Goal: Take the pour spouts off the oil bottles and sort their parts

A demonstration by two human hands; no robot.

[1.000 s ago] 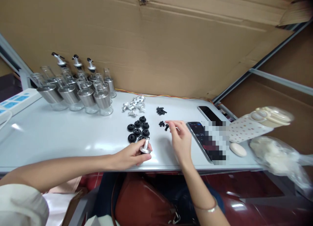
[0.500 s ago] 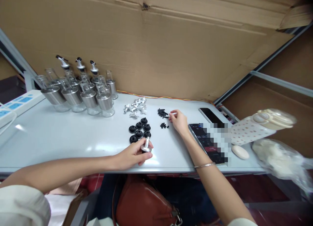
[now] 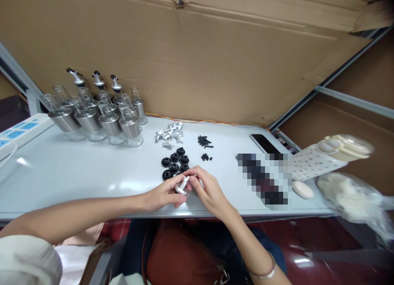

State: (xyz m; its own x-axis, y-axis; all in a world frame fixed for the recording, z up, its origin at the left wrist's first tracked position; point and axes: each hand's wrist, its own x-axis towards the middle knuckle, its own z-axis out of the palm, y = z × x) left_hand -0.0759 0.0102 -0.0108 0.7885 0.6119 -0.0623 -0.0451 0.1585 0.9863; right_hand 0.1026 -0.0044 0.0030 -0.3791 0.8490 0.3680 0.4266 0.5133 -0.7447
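Near the table's front edge, my left hand (image 3: 163,195) is closed around a silver bottle pourer (image 3: 182,188), its spout tilted up to the right. My right hand (image 3: 211,192) meets it there, thumb and fingers pinched at the spout's tip; whatever lies between those fingertips is hidden. Just behind both hands sits a group of black ribbed stoppers (image 3: 174,157), partly covered by the right fingers. Loose silver pourer spouts (image 3: 170,133) are heaped farther back. To their right lie thin black strips (image 3: 203,141) and a small cluster of tiny black pieces (image 3: 205,157).
Glass bottles with steel sleeves (image 3: 110,122) crowd the back left, several with pourers fitted. A power strip (image 3: 24,131) lies at far left. On the right are a phone (image 3: 264,145), a blurred-out device (image 3: 261,180), a dotted drink bottle (image 3: 317,159) and a plastic bag (image 3: 341,194).
My right hand has come from beside the black strips down and left to the pourer's tip. My left hand still holds the pourer, now tilted more.
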